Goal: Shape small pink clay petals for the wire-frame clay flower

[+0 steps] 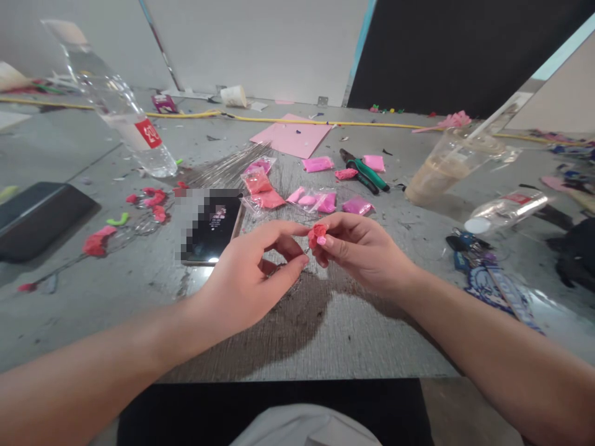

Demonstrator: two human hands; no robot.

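My right hand (367, 248) pinches a small red and pink clay piece (318, 234) between thumb and fingers, above the near part of the table. Facing it from the left is my left hand (260, 269), its index fingertip at the clay's left side. The left thumb and a curled finger meet just below; what they hold, if anything, is hidden. Beyond both hands lie bags of red clay (263, 189) and packets of pink clay (320, 201). A phone (216, 226) with a lit screen rests beside the left hand.
Thin metal wires (227, 166) and green-handled pliers (365, 171) lie farther back. A water bottle (134, 124) stands left, near shaped red clay pieces (97, 241) and a dark case (41, 220). On the right are an iced drink cup (434, 170), a lying bottle (509, 209) and keys (465, 241).
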